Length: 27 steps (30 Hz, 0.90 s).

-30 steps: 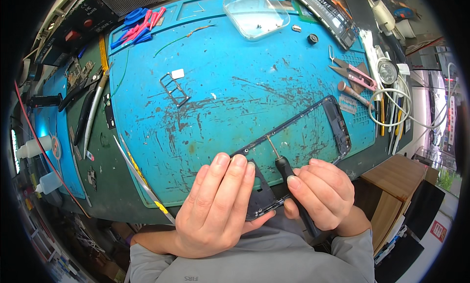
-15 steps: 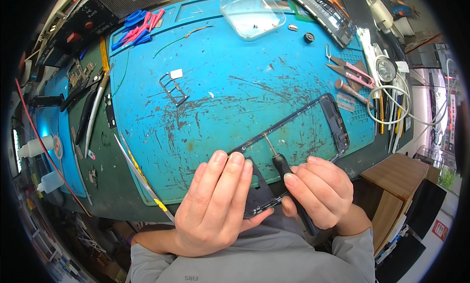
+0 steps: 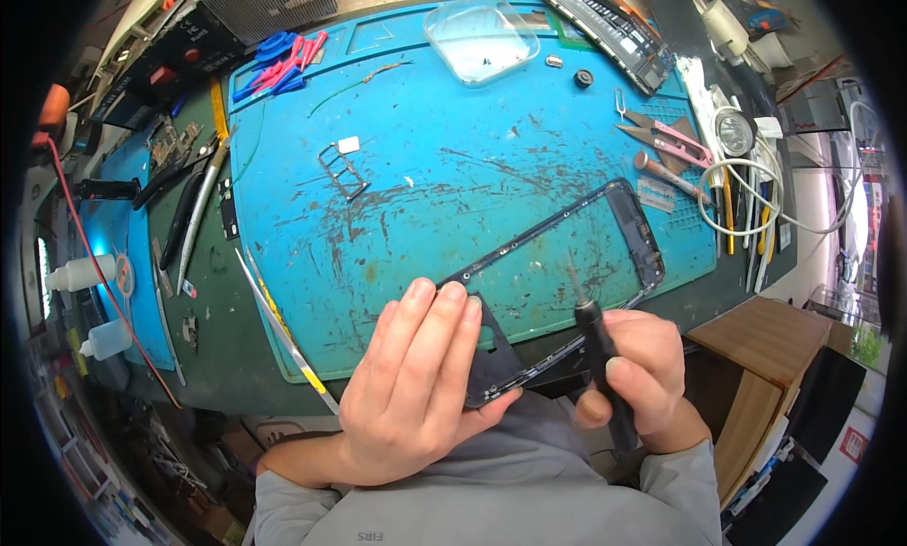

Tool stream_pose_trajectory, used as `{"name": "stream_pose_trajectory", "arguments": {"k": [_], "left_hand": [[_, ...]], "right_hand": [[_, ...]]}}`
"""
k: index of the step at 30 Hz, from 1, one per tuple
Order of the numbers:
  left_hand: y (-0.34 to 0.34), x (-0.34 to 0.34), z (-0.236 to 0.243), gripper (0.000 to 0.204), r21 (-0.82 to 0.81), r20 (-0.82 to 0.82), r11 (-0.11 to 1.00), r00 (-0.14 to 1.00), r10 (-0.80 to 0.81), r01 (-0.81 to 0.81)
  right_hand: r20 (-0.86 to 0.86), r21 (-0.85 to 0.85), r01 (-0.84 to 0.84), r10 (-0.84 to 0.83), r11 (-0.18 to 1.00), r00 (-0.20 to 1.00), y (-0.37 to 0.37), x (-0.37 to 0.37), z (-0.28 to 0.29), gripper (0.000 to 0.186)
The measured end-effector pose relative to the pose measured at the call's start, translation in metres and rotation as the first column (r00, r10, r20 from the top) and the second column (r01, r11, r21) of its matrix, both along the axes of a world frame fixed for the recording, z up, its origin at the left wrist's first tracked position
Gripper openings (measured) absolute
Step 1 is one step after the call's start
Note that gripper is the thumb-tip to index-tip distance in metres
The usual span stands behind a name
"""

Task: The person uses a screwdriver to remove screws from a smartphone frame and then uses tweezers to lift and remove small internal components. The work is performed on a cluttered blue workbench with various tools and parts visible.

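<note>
My left hand [image 3: 406, 385] grips the near-left corner of a dark phone frame [image 3: 635, 232], fingers over its top and thumb at the lower edge; the frame extends up and rightward over the blue mat [image 3: 321, 234]. In my right hand [image 3: 647, 366] is a black-handled screwdriver [image 3: 593, 329], angled upward with its thin, motion-blurred blade over the frame's opening. Whether the tip touches anything is hard to tell. Farther up the mat lie a small metal SIM tray frame [image 3: 342, 173] and a little white piece [image 3: 348, 145].
Blue and pink tools [image 3: 288, 64], a clear container [image 3: 480, 45] and a dark device part [image 3: 624, 41] line the back. Snips [image 3: 680, 145], a round lamp [image 3: 733, 128] and cables sit rightward. Tweezers [image 3: 288, 329], bottles [image 3: 104, 341] and other tools lie leftward. A wooden cabinet [image 3: 756, 348] stands lower right.
The screwdriver has moved right, away from the frame's upper rail, and tilted more upright with my right hand. My left hand and the frame's near end have shifted slightly upward in view.
</note>
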State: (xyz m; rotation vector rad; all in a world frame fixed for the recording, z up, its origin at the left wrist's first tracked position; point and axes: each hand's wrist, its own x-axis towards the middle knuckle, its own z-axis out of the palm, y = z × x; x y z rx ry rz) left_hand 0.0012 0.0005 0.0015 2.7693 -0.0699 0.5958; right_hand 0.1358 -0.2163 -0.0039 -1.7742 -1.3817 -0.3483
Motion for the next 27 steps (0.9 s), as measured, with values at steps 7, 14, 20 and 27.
{"name": "stream_pose_trajectory", "arguments": {"k": [7,14,20,27], "left_hand": [[-0.007,0.004,0.005,0.054,0.009,-0.005,0.997,0.997,0.079,-0.079],[-0.003,0.003,0.001,0.061,0.039,0.005,0.998,0.999,0.041,-0.041],[-0.002,0.003,0.0,0.061,0.047,0.013,0.998,0.999,0.032,-0.032],[-0.001,0.003,-0.001,0.063,0.029,-0.003,0.999,1.0,0.021,-0.021]], "right_hand": [[-0.211,0.098,0.059,-0.037,0.993,0.977,-0.01,0.001,0.002,0.05],[0.032,-0.013,0.066,-0.066,0.998,0.997,0.015,0.003,0.009,0.035],[0.159,-0.051,0.091,-0.082,0.995,0.984,0.025,0.0,0.003,0.026],[0.194,-0.142,0.093,-0.064,0.986,0.979,0.024,0.0,0.007,0.026]]}}
